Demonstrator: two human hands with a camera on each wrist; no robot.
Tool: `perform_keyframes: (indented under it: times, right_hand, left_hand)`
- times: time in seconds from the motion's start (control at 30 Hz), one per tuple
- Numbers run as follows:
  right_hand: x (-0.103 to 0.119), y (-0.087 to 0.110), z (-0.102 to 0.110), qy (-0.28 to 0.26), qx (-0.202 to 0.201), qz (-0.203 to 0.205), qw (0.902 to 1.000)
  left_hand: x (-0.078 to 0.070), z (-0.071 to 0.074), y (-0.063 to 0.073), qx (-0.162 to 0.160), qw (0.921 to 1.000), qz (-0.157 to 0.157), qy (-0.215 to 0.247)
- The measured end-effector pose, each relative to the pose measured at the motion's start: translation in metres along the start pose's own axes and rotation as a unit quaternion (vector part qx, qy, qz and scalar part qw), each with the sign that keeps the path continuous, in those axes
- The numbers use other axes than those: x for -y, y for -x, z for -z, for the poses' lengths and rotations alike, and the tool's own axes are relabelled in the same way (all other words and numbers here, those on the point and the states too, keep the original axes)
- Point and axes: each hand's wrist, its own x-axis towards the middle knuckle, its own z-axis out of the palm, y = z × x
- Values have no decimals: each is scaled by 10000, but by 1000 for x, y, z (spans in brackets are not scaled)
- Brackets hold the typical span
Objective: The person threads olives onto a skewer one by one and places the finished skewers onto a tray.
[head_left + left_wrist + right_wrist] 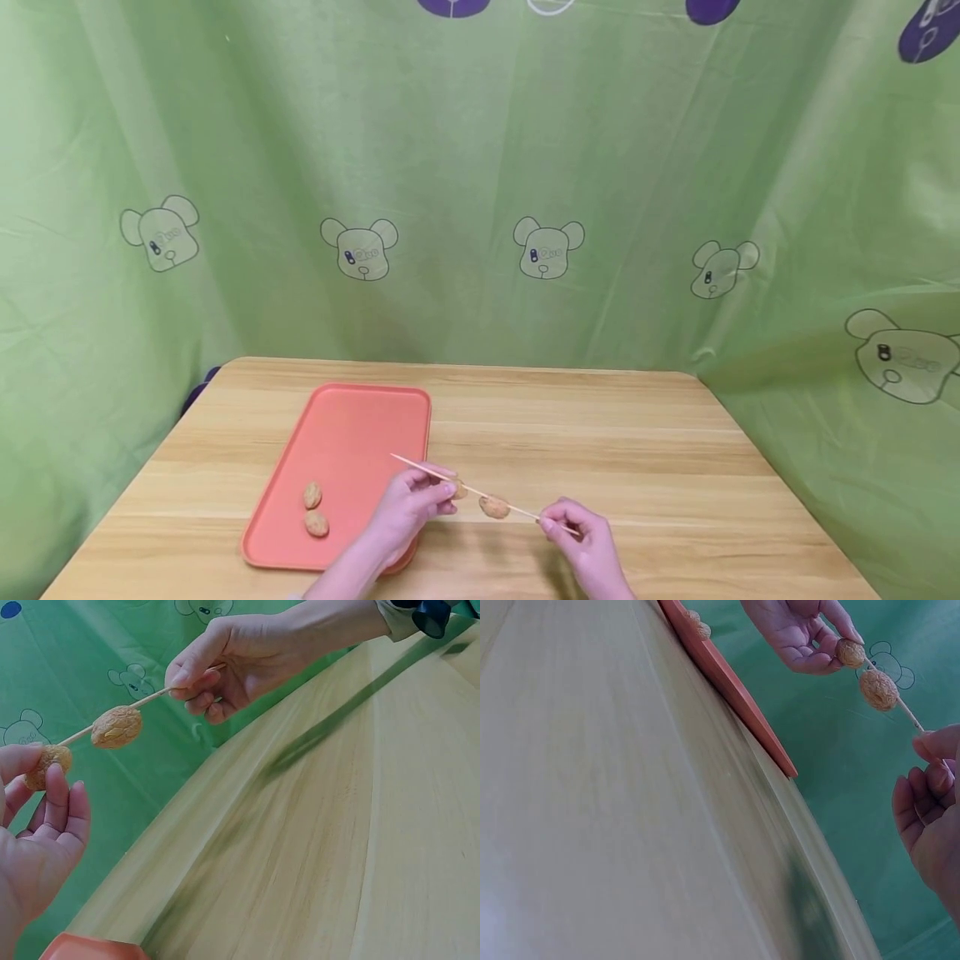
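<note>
A thin wooden skewer (525, 511) slants between both hands above the table, its pointed tip toward the tray. With thumb and fingers, my left hand (405, 510) pinches a wrinkled golden-brown fried ball (51, 766) that sits on the skewer. Another fried ball (493, 506), oval, is threaded on the stick between the hands, a short gap from the first. My right hand (587, 543) pinches the skewer near its other end. On the pinkish-red tray (367, 425) to the left lie two more fried balls (317, 523), close together.
The light wood table (600, 442) carries the tray on its left half, under my left forearm. Behind and beside the table hangs a green curtain (450, 317) printed with bear heads.
</note>
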Motion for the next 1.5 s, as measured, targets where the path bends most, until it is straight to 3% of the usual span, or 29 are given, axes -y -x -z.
perform_keyframes:
  times: [0.53, 0.8, 0.87, 1.1, 1.17, 1.37, 1.5]
  right_hand:
    - [-1, -3, -2, -107, 65, 6, 9999]
    - [-2, -4, -4, -111, 133, -193, 9997]
    - [-1, -4, -4, -40, 158, -269, 9995]
    - [4, -4, -4, 83, 70, -1182, 9929]
    - [4, -3, -3, 161, 29, -1233, 9922]
    - [0, -2, 1, 322, -5, -589, 9977]
    - [-2, -4, 3, 280, -75, -293, 9992]
  left_hand:
    - [3, -3, -3, -35, 9999, 36, -133]
    - [6, -2, -3, -93, 9996, 63, -247]
    - [7, -2, -3, -83, 9995, 51, -297]
    - [10, -3, -3, -153, 9988, -6, -464]
    - [9, -5, -4, -170, 9983, -31, -548]
    - [9, -9, -6, -284, 9967, -157, -750]
    - [9, -10, -8, -292, 9973, -251, -623]
